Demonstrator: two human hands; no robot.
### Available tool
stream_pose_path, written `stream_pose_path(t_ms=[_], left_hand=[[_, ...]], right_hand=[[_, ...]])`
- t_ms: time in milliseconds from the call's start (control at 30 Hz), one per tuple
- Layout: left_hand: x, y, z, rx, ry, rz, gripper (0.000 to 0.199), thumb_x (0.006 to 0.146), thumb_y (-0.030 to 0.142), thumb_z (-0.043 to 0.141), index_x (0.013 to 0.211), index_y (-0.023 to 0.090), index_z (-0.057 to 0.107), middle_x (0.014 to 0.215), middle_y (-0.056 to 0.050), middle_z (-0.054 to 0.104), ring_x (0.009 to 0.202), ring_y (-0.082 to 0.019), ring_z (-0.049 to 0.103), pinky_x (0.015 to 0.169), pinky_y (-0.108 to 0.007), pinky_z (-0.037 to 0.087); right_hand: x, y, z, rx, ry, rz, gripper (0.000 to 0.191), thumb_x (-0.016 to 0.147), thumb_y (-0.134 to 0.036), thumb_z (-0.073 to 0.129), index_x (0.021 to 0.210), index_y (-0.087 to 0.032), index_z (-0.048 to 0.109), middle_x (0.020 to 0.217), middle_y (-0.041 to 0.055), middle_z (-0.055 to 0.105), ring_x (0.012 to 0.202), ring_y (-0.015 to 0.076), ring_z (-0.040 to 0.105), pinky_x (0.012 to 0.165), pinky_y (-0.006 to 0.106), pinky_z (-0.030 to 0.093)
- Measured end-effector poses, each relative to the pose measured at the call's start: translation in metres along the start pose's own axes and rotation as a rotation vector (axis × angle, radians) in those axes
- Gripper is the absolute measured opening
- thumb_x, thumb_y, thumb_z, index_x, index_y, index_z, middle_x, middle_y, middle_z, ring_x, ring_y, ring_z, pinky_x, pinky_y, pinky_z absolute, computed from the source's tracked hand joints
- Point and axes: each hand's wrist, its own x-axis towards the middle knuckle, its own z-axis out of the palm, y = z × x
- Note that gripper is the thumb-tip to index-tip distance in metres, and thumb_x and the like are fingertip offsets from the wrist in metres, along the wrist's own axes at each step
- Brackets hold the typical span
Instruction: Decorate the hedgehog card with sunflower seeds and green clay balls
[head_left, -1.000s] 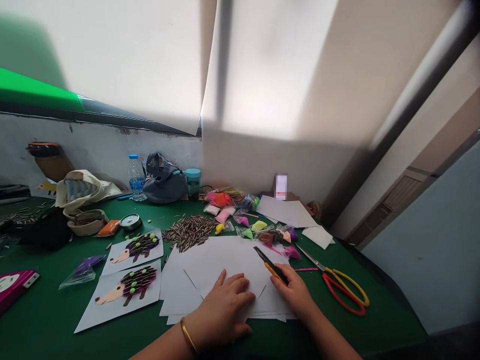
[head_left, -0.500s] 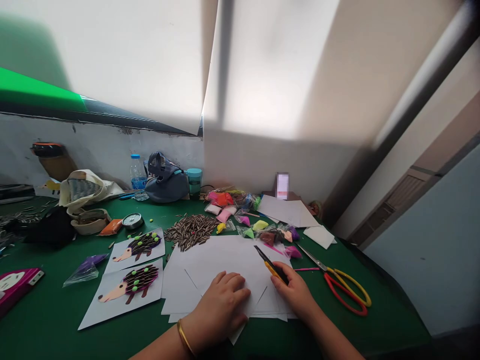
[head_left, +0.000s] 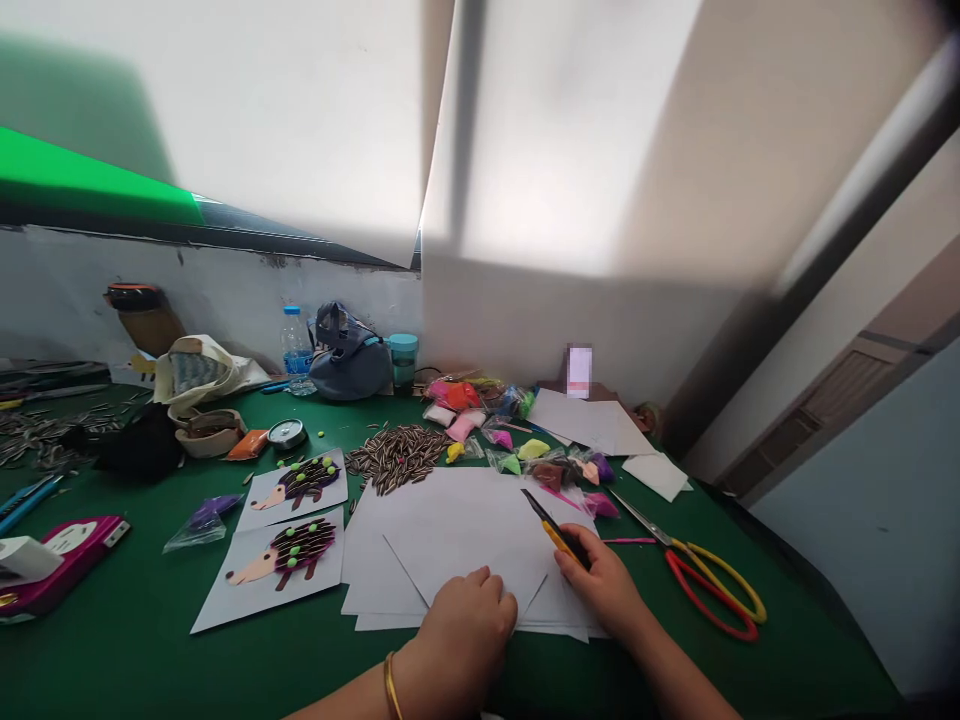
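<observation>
My right hand (head_left: 604, 585) is shut on a yellow and black utility knife (head_left: 553, 530), whose tip points up and to the left over the paper. My left hand (head_left: 469, 622) rests on the near edge of a stack of white paper (head_left: 450, 530), its fingers curled and holding nothing. A triangular cut shows in the top sheet between my hands. To the left of the stack lie two hedgehog collages (head_left: 289, 478) (head_left: 281, 562) made with sunflower seeds and green dots.
A heap of sunflower seeds (head_left: 397, 458) lies behind the paper, beside small bags of coloured clay (head_left: 525, 450). Red and yellow scissors (head_left: 712, 590) lie to the right on the green table covering (head_left: 780, 650). A bottle (head_left: 298, 352) and a grey bag (head_left: 349, 355) stand against the wall.
My left hand has slid toward me along the paper and curled more. The view has swung left, showing more of the table's left side. The knife stays in my right hand.
</observation>
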Motion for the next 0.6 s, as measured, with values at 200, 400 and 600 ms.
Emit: stream_pose_path(t_ms=[200,400,600], left_hand=[[-0.003,0.007,-0.007,0.013,0.011,-0.035,0.039,0.079,0.042,0.066,0.107,0.014,0.062,0.112,-0.018,0.063,0.111,-0.037,0.057,0.086,-0.05,0.053],[0.004,0.017,-0.015,0.062,-0.053,-0.087,0.026,0.077,0.021,0.064,0.102,0.015,0.063,0.1,-0.015,0.064,0.092,-0.031,0.061,0.069,-0.042,0.056],[0.006,0.021,-0.009,0.058,-0.072,-0.089,0.03,0.074,0.013,0.064,0.105,0.012,0.062,0.101,-0.019,0.064,0.097,-0.033,0.06,0.072,-0.043,0.056]], right_hand=[[0.0,0.001,0.0,-0.004,-0.007,0.011,0.04,0.08,-0.043,0.061,0.113,-0.022,0.064,0.116,0.0081,0.068,0.108,0.0291,0.063,0.095,0.04,0.05],[0.0,0.004,0.0,-0.04,-0.001,0.022,0.042,0.079,-0.044,0.061,0.115,-0.022,0.065,0.12,0.0085,0.067,0.111,0.0295,0.062,0.095,0.04,0.05],[0.0,0.004,-0.001,-0.035,0.006,0.022,0.043,0.078,-0.044,0.062,0.113,-0.021,0.065,0.12,0.0084,0.067,0.112,0.0294,0.061,0.097,0.04,0.049]])
